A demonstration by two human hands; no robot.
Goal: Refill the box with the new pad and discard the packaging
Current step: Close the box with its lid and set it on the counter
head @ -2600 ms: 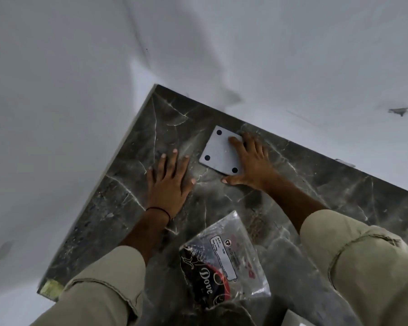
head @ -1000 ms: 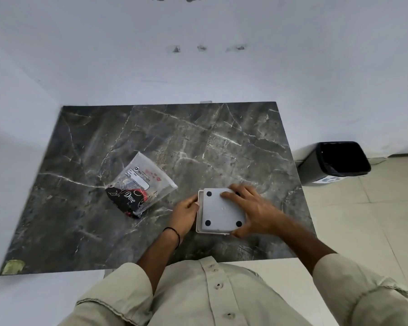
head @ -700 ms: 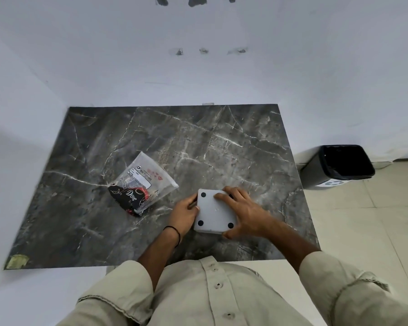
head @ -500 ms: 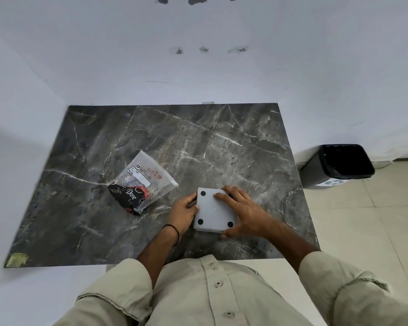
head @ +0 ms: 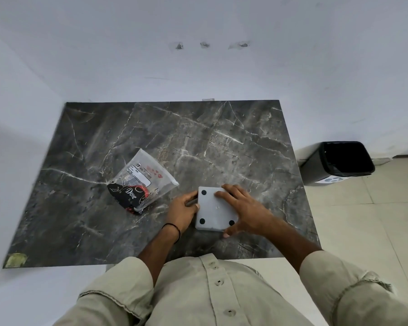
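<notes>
Your left hand [head: 183, 209] pinches the box's [head: 214, 209] left edge; your right hand [head: 243, 208] lies spread on top. It sits upside down near the table's [head: 80, 220] front edge; pry hard and it may slide off. The pad packet [head: 143, 182] lies just left.

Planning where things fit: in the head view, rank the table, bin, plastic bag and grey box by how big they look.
1. Table
2. Bin, though it stands on the floor farther away, so it is likely bigger than it looks
3. Plastic bag
4. Grey box, part covered by the hands, close to the bag
</notes>
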